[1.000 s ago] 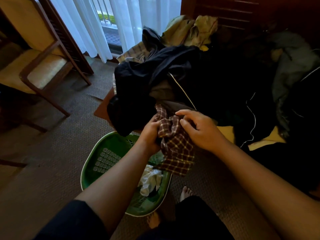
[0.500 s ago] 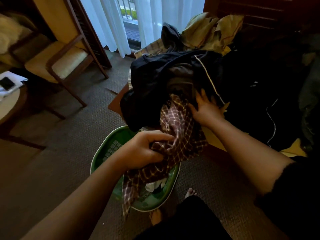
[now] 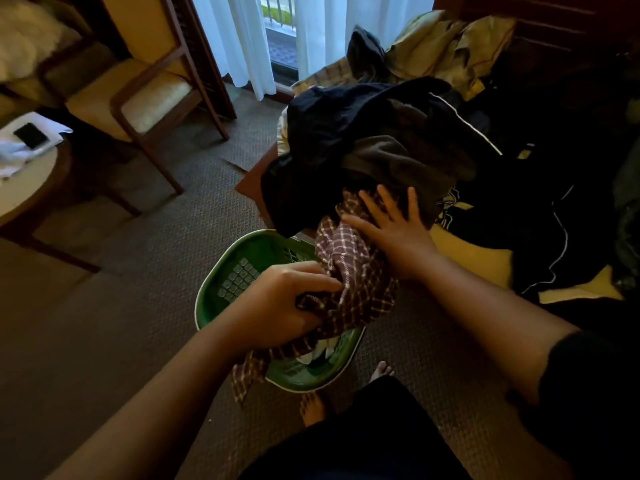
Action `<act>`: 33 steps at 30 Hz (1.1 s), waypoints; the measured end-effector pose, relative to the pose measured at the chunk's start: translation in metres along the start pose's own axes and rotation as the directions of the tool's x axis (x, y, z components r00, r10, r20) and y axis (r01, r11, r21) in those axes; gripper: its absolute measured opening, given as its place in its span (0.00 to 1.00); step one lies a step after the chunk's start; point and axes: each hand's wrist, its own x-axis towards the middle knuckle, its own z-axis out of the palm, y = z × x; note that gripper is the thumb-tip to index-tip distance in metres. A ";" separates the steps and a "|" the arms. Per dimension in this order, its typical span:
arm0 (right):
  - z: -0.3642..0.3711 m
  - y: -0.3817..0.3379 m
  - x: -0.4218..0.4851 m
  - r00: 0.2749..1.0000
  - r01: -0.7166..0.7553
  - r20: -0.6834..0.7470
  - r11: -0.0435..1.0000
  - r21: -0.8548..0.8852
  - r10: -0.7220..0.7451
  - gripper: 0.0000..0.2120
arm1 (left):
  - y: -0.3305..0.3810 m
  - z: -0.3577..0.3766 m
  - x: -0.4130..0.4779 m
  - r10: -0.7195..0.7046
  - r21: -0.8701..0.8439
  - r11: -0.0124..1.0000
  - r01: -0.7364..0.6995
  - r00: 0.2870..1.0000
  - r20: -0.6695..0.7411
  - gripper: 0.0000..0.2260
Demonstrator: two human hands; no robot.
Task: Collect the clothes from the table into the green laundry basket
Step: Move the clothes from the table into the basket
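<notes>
A green laundry basket [image 3: 221,289] stands on the carpet below the table's near corner, with a white cloth [image 3: 317,355] in its bottom. My left hand [image 3: 280,306] is shut on a brown plaid shirt [image 3: 353,289] that hangs over the basket, one end still tucked under the pile. My right hand [image 3: 391,230] lies flat with fingers spread on the upper part of the shirt, against a heap of dark clothes [image 3: 363,133] on the table [image 3: 254,181]. Olive garments [image 3: 450,46] top the far end of the pile.
A wooden armchair [image 3: 145,95] stands at the left by the white curtains [image 3: 242,36]. A round side table [image 3: 31,181] at the far left carries a phone and papers. My bare feet [image 3: 313,407] are just behind the basket on the carpet.
My left hand has pulled the plaid shirt out and down over the basket. My right hand let go of it and now presses flat on the pile. The view shifted left.
</notes>
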 end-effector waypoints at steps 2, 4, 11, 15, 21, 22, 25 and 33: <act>-0.003 -0.003 0.002 0.992 -0.070 -0.105 0.996 0.050 0.075 0.38 | 0.000 -0.003 -0.010 0.019 0.011 1.000 -0.018 1.000 -0.012 0.21; -0.009 -0.011 0.000 0.960 -0.101 -0.240 0.978 0.184 0.144 0.26 | -0.008 0.001 -0.022 0.001 0.055 0.998 0.005 0.995 -0.100 0.23; -0.036 -0.091 -0.024 0.790 0.097 -0.521 0.774 0.626 0.322 0.22 | -0.048 0.029 -0.048 -0.309 -0.053 0.927 0.372 0.675 -0.670 0.22; -0.038 -0.133 -0.036 0.814 0.154 -0.413 0.532 0.833 0.410 0.18 | -0.055 0.035 -0.046 -0.326 -0.156 0.931 0.330 0.563 -0.759 0.22; -0.037 -0.145 -0.044 0.850 0.119 -0.277 0.350 0.929 0.448 0.21 | -0.059 0.030 -0.043 -0.254 -0.117 0.952 0.282 0.517 -0.818 0.24; -0.034 -0.144 -0.043 0.872 0.108 -0.246 0.325 0.940 0.423 0.22 | -0.060 0.031 -0.043 -0.233 -0.087 0.953 0.290 0.518 -0.823 0.24; -0.013 -0.137 -0.038 0.977 -0.053 -0.032 0.385 0.921 0.210 0.33 | -0.080 0.034 -0.046 -0.268 0.049 0.903 0.427 0.648 -0.713 0.26; 0.020 -0.130 -0.040 0.971 -0.078 -0.123 0.756 0.650 0.205 0.28 | -0.107 0.053 -0.040 -0.433 0.058 0.878 0.475 0.840 -0.327 0.28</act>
